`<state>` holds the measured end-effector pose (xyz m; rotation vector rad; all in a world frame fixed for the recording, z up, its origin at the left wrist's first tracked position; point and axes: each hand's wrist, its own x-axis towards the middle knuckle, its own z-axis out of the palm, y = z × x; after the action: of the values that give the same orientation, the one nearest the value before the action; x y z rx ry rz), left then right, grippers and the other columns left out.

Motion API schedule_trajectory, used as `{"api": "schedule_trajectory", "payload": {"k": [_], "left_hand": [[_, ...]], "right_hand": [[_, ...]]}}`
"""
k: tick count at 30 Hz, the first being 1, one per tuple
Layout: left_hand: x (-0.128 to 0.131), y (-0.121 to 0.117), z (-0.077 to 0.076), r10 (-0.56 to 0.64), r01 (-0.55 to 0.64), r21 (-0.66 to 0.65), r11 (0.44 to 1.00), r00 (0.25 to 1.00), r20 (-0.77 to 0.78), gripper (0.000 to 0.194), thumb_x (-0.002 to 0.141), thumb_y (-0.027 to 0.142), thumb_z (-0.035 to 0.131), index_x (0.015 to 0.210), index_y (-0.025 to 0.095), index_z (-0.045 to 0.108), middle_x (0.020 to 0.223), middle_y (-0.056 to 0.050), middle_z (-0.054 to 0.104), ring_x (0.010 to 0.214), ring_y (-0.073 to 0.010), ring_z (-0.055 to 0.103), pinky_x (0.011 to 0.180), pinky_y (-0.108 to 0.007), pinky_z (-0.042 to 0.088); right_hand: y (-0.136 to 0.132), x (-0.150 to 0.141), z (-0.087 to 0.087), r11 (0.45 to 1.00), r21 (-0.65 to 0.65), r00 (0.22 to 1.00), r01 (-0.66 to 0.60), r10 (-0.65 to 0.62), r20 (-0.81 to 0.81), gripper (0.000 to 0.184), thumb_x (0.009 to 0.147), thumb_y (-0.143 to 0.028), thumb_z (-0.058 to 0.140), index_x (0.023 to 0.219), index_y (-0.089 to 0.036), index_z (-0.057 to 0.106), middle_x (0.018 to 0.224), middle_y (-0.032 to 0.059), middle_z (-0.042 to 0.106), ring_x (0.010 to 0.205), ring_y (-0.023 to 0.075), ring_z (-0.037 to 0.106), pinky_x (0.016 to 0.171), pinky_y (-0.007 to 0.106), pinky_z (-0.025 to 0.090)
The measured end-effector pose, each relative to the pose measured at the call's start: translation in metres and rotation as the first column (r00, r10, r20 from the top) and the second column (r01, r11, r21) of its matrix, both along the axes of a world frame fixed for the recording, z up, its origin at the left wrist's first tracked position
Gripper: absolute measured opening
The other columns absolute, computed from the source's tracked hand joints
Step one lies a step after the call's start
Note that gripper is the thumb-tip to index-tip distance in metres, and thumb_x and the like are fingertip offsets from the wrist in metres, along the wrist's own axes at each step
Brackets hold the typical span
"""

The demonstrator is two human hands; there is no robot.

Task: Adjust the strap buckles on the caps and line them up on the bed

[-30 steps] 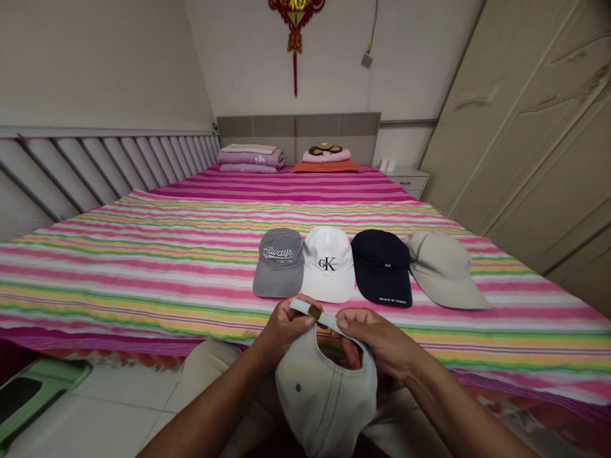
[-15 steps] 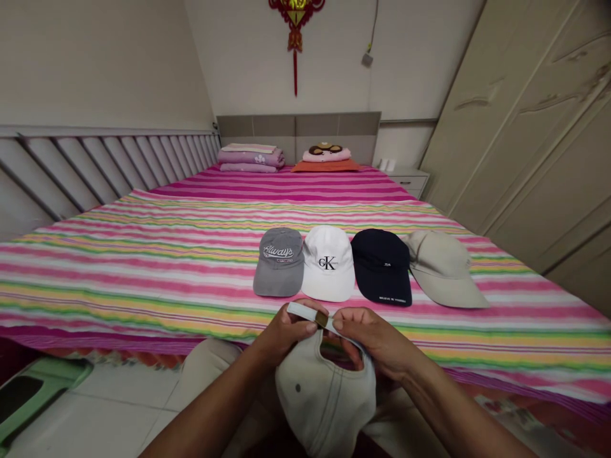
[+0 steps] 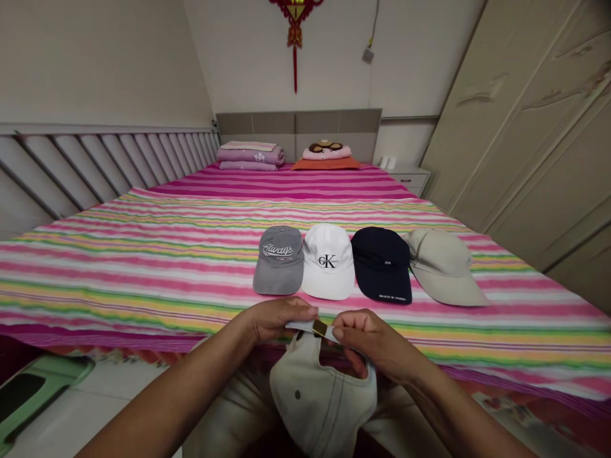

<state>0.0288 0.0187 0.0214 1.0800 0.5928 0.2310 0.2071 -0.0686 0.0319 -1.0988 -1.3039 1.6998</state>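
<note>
I hold a cream cap (image 3: 321, 401) upside down over my lap, its back opening facing up. My left hand (image 3: 274, 318) pinches the free end of the cap's back strap (image 3: 300, 326). My right hand (image 3: 367, 340) grips the strap on the other side of its small brass buckle (image 3: 319, 328). Beyond my hands, on the striped bed (image 3: 143, 267), lie a grey cap (image 3: 279, 261), a white cap (image 3: 328, 262), a navy cap (image 3: 383, 264) and a beige cap (image 3: 443, 267) in a row.
A green stool (image 3: 33, 388) stands on the tiled floor at lower left. Folded bedding (image 3: 249, 155) and an orange pillow (image 3: 327, 163) lie at the headboard. A wardrobe (image 3: 534, 127) lines the right wall. A nightstand (image 3: 405, 177) stands by the bed.
My left hand has slid left along the strap and turned over it, pulling the strap flatter. The cap sits slightly lower. The caps on the bed have not moved.
</note>
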Motion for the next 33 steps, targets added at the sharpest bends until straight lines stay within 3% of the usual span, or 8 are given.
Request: {"api": "schedule_trajectory", "payload": {"k": [5,16,20,22,25,30,33], "left_hand": [[0.001,-0.007,0.002,-0.018,0.018,-0.027,0.999,1.000,0.015,0.027,0.048,0.032,0.077,0.062,0.011,0.067,0.048,0.002,0.055,0.042,-0.0052,0.042,0.043,-0.019,0.031],[0.000,-0.016,-0.006,0.132,-0.131,-0.019,0.991,0.979,0.154,0.018,0.053,0.022,0.073,0.058,0.011,0.060,0.048,0.004,0.052,0.042,-0.0033,0.040,0.043,-0.016,0.029],[-0.005,-0.011,-0.009,0.191,-0.177,-0.089,0.980,0.960,0.203,0.022,0.051,0.025,0.074,0.059,0.010,0.060,0.049,0.001,0.054,0.043,-0.0070,0.047,0.045,-0.019,0.033],[-0.007,-0.008,-0.010,0.208,-0.189,-0.102,0.977,0.950,0.233,0.023,0.051,0.027,0.074,0.059,0.011,0.059,0.049,-0.001,0.056,0.046,-0.0100,0.051,0.048,-0.021,0.036],[-0.009,-0.004,-0.008,0.221,-0.193,-0.130,0.972,0.943,0.249,0.021,0.053,0.025,0.073,0.059,0.011,0.059,0.048,0.000,0.055,0.046,-0.0101,0.052,0.048,-0.021,0.037],[-0.014,0.006,-0.005,0.202,-0.163,-0.149,0.975,0.932,0.301,0.024,0.056,0.030,0.072,0.064,0.010,0.062,0.054,-0.003,0.061,0.049,-0.0119,0.055,0.052,-0.022,0.040],[-0.020,0.012,-0.018,0.222,-0.165,-0.183,0.969,0.907,0.357,0.034,0.058,0.036,0.071,0.079,0.009,0.066,0.065,-0.005,0.067,0.058,-0.0139,0.059,0.059,-0.023,0.043]], "right_hand": [[-0.002,-0.001,0.005,1.000,-0.004,1.000,-0.005,0.005,-0.019,0.026,0.071,-0.039,0.058,0.062,-0.016,0.053,0.033,-0.0063,0.050,0.028,0.0040,0.034,0.035,0.017,0.023],[0.002,0.001,-0.007,0.999,-0.054,0.990,-0.006,-0.002,-0.143,0.030,0.071,-0.041,0.062,0.063,-0.013,0.054,0.035,-0.0039,0.053,0.028,0.0038,0.037,0.032,0.014,0.025],[0.010,0.016,-0.018,0.994,-0.086,0.957,-0.071,0.043,-0.287,0.041,0.066,-0.048,0.065,0.077,-0.009,0.061,0.058,0.0036,0.064,0.046,0.0096,0.055,0.043,0.018,0.039],[0.015,0.024,-0.026,0.991,-0.066,0.945,-0.115,0.089,-0.314,0.044,0.061,-0.045,0.071,0.082,-0.007,0.063,0.064,0.0045,0.065,0.051,0.0090,0.056,0.047,0.018,0.040],[0.019,0.030,-0.038,0.987,-0.055,0.933,-0.154,0.127,-0.338,0.036,0.054,-0.034,0.078,0.073,-0.008,0.063,0.060,0.0009,0.062,0.049,0.0073,0.053,0.047,0.017,0.038],[0.020,0.019,-0.039,0.997,-0.032,0.889,-0.069,0.047,-0.455,0.039,0.055,-0.035,0.077,0.083,-0.013,0.061,0.075,0.0023,0.065,0.064,0.0115,0.059,0.061,0.022,0.043],[0.023,0.012,-0.032,0.998,-0.043,0.816,0.034,-0.053,-0.575,0.041,0.057,-0.031,0.077,0.091,-0.014,0.060,0.084,0.0054,0.067,0.074,0.0152,0.062,0.070,0.026,0.045]]}}
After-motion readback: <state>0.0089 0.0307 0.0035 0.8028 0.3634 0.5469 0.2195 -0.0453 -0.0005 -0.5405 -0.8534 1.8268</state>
